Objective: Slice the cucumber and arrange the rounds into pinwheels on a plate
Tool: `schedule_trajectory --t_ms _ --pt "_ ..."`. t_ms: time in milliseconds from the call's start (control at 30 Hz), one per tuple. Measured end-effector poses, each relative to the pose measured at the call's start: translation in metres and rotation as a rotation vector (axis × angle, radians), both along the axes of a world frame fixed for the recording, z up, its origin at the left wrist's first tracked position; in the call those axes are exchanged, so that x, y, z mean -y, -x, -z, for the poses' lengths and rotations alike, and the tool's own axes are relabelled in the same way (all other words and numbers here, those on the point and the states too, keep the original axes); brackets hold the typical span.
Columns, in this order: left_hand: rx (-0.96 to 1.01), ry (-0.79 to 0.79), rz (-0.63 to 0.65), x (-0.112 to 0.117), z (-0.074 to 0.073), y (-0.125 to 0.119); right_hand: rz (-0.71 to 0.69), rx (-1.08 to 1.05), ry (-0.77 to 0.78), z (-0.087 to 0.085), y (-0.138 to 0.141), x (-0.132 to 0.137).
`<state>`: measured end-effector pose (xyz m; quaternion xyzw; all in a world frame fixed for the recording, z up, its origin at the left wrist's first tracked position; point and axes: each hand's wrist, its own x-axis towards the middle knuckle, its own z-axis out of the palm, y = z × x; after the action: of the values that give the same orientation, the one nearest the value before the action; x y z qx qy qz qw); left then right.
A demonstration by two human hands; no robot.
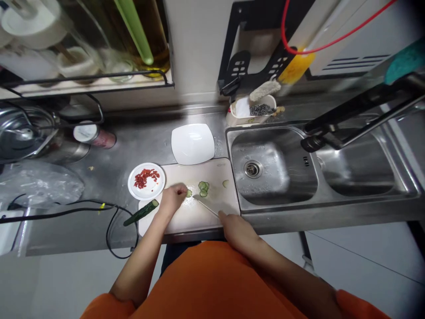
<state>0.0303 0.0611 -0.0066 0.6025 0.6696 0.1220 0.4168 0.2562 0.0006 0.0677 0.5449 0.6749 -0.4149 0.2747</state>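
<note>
"Which step is this?"
"Slicing, I'd judge: the right hand is wrapped round the knife; the left hand's fingertips are at a small cucumber piece on the cutting board (whether they pinch it, I can't tell)."
"The next move?"
"Calls for fingertips clear of the edge."
"And the cucumber slices?"
"Pale green, dark-rimmed, overlapping on the board."

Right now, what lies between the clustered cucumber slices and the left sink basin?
In the head view, one thin cucumber piece lies on the cutting board between the clustered cucumber slices and the left sink basin.
</note>
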Motion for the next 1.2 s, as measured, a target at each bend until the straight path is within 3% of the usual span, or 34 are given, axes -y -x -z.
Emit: schedule_trajectory --t_ms 300,800,1200 --pt "-0.166 -0.253 -0.059 0.034 0.012 -0.007 0.012 0.013 -0.074 0.003 0.026 -0.007" --pt "-0.120 -0.283 -0.088 0.040 0.021 -0.006 0.007 0.018 -0.094 0.004 0.033 -0.006" --pt "-0.131 -0.242 -0.116 0.035 0.020 -0.007 0.035 0.007 -0.021 0.003 0.036 -0.008"
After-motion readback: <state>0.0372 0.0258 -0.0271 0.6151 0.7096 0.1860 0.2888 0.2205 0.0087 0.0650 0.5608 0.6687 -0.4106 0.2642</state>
